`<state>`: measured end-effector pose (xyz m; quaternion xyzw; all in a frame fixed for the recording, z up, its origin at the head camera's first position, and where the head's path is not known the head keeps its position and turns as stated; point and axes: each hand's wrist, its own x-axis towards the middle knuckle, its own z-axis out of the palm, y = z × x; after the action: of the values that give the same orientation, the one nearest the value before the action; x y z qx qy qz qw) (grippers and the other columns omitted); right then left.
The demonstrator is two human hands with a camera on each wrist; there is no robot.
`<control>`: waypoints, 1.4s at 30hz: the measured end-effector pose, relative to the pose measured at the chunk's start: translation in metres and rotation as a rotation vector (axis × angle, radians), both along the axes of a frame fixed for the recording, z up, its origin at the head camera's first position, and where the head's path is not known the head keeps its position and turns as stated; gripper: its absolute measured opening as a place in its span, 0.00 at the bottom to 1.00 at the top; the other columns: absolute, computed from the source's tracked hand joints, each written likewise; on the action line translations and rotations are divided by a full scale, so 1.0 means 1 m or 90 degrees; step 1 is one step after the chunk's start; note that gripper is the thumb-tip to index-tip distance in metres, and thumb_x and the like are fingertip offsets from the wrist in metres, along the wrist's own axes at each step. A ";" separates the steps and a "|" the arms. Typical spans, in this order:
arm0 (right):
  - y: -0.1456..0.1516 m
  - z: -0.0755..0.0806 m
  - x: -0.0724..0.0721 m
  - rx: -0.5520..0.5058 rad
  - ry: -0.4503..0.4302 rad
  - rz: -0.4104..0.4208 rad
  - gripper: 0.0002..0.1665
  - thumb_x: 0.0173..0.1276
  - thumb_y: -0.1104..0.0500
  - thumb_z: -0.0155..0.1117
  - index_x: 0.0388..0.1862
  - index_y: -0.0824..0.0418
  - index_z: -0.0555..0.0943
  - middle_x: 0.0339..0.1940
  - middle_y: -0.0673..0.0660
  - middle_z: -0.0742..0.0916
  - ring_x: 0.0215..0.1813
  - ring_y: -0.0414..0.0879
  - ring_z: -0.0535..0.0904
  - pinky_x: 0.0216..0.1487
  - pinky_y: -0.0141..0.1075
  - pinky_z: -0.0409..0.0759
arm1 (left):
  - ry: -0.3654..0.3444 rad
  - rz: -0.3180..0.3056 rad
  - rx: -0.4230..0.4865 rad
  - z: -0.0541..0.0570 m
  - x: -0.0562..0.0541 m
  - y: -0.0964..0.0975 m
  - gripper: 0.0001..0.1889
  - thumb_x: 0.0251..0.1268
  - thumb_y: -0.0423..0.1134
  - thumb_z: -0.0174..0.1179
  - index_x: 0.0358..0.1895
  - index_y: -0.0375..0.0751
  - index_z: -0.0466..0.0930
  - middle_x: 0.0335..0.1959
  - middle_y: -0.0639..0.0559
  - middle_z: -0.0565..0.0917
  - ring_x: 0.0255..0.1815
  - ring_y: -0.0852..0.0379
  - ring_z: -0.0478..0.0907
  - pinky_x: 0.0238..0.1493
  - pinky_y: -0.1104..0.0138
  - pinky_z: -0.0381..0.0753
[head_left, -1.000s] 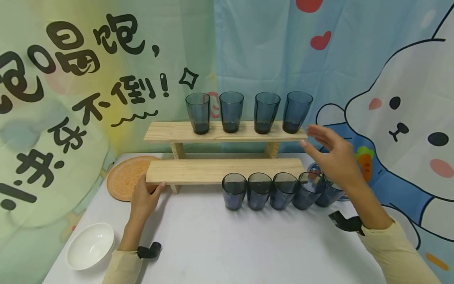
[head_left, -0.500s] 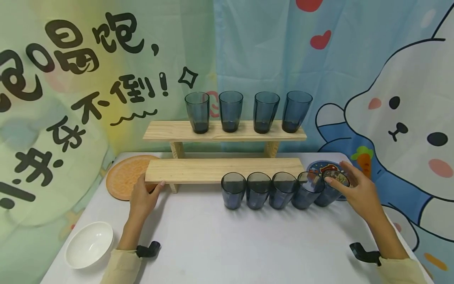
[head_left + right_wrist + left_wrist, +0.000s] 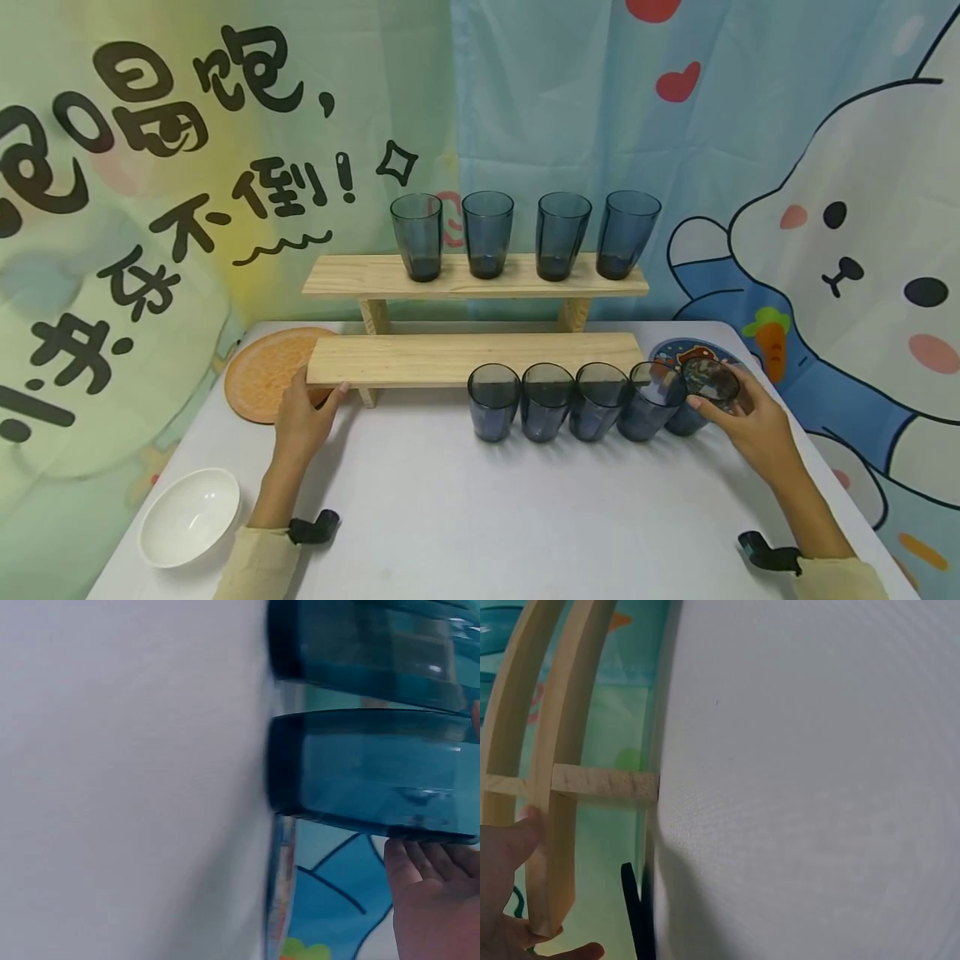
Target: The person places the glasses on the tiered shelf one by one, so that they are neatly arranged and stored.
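A two-tier wooden shelf (image 3: 420, 358) stands at the back of the table. My left hand (image 3: 303, 421) grips the left end of its lower plank, thumb on the front edge in the left wrist view. In front of the shelf's right half, several blue-grey glass tumblers (image 3: 495, 408) stand upright in a row. My right hand (image 3: 761, 433) holds the rightmost tumbler (image 3: 375, 772), fingers on its far right side and thumb near the rim. Its lower part is partly behind the neighbouring tumbler (image 3: 651, 408). Several more tumblers (image 3: 487, 237) stand spaced along the top plank.
An orange round mat (image 3: 262, 379) lies on the table left of the shelf. A white bowl (image 3: 191, 517) sits near the left table edge. Behind the right hand lies a blue patterned round item (image 3: 678, 346). A printed curtain (image 3: 525, 100) hangs behind.
My right hand has come down from beside the top plank's right end to the rightmost front tumbler and now holds it. The left hand stays on the lower plank.
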<state>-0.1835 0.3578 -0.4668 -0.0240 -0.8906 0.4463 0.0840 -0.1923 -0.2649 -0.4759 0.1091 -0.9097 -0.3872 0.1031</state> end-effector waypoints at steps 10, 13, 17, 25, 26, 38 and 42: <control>0.002 -0.011 -0.003 -0.018 0.007 -0.005 0.55 0.75 0.46 0.71 0.87 0.65 0.52 0.81 0.78 0.64 0.81 0.77 0.58 0.77 0.56 0.58 | 0.005 -0.002 0.000 -0.001 0.000 -0.001 0.43 0.78 0.51 0.62 0.80 0.25 0.54 0.75 0.22 0.66 0.78 0.25 0.62 0.76 0.34 0.59; 0.001 -0.012 -0.002 -0.012 0.012 -0.019 0.54 0.75 0.45 0.71 0.86 0.65 0.54 0.80 0.77 0.66 0.80 0.76 0.60 0.76 0.50 0.60 | 0.013 -0.002 0.001 -0.002 0.000 -0.001 0.43 0.78 0.51 0.63 0.80 0.25 0.55 0.74 0.22 0.67 0.77 0.25 0.62 0.76 0.34 0.60; 0.000 -0.010 0.002 0.011 0.017 -0.040 0.54 0.73 0.44 0.72 0.86 0.65 0.57 0.78 0.78 0.69 0.78 0.76 0.64 0.75 0.39 0.65 | 0.017 -0.005 0.003 -0.003 -0.001 -0.001 0.42 0.78 0.50 0.63 0.79 0.25 0.56 0.74 0.22 0.68 0.77 0.25 0.64 0.75 0.35 0.61; -0.001 0.005 0.002 0.046 0.018 -0.048 0.53 0.72 0.41 0.73 0.84 0.65 0.61 0.75 0.78 0.73 0.74 0.77 0.69 0.62 0.23 0.74 | 0.011 -0.006 0.005 -0.001 0.001 -0.001 0.43 0.78 0.51 0.63 0.80 0.25 0.55 0.74 0.22 0.67 0.77 0.25 0.63 0.76 0.35 0.61; -0.001 0.009 0.002 0.059 0.015 -0.054 0.54 0.72 0.40 0.73 0.84 0.65 0.61 0.75 0.78 0.73 0.74 0.77 0.70 0.61 0.23 0.76 | 0.013 -0.007 0.006 -0.001 0.000 -0.001 0.43 0.78 0.51 0.63 0.80 0.24 0.55 0.74 0.22 0.67 0.77 0.26 0.63 0.76 0.35 0.61; -0.005 0.072 -0.007 0.078 0.104 -0.056 0.46 0.70 0.44 0.76 0.78 0.66 0.70 0.69 0.76 0.81 0.70 0.76 0.75 0.60 0.19 0.73 | 0.014 -0.002 0.004 -0.001 0.001 -0.001 0.42 0.78 0.50 0.63 0.80 0.25 0.55 0.74 0.22 0.67 0.78 0.25 0.62 0.76 0.34 0.60; -0.014 0.096 -0.012 0.084 0.104 -0.043 0.45 0.72 0.42 0.74 0.78 0.63 0.70 0.70 0.73 0.80 0.72 0.74 0.74 0.72 0.41 0.74 | 0.010 -0.003 0.006 -0.001 0.001 0.000 0.42 0.78 0.50 0.63 0.80 0.25 0.55 0.75 0.22 0.66 0.78 0.25 0.62 0.76 0.34 0.59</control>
<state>-0.1959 0.3441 -0.3704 -0.0124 -0.9068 0.3842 0.1727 -0.1915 -0.2654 -0.4768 0.1046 -0.9072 -0.3926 0.1092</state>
